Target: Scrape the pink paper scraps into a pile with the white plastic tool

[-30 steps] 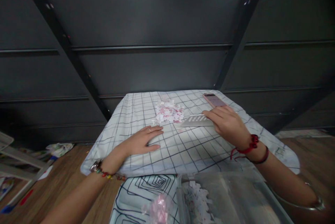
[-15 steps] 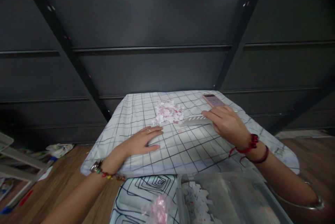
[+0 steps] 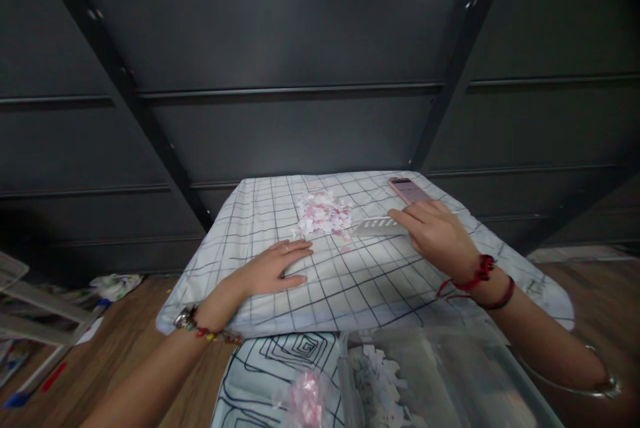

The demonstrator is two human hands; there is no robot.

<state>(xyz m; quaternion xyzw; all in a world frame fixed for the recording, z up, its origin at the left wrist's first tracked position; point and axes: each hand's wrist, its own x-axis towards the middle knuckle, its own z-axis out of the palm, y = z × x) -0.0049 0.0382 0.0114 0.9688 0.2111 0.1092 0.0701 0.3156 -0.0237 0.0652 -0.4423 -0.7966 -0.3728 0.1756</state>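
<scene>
My left hand [image 3: 275,267] lies flat with fingers spread on the checked tablecloth [image 3: 350,291], just in front of a pile of white and pink paper scraps [image 3: 325,213]. Between the fingers of my right hand [image 3: 435,235] is a flat whitish slotted strip [image 3: 381,226], whose exact kind I cannot make out. Its far end points left, close to the pile's right side. A few pink scraps [image 3: 345,248] lie loose near that end. Just beyond my right hand rests a pink phone [image 3: 407,190], partly hidden by the fingers.
Close to me stands a clear plastic box [image 3: 425,335] with paper scraps [image 3: 383,385] inside. To its left, a clear bag of pink stuff [image 3: 306,398] lies on a patterned cloth [image 3: 250,375]. A dark panelled wall [image 3: 295,135] rises behind the table. A pale rack [image 3: 45,321] stands on the left.
My right hand has shifted slightly to the right, drawing the slotted strip's end a little away from the pile. My left hand stays nearly in place.
</scene>
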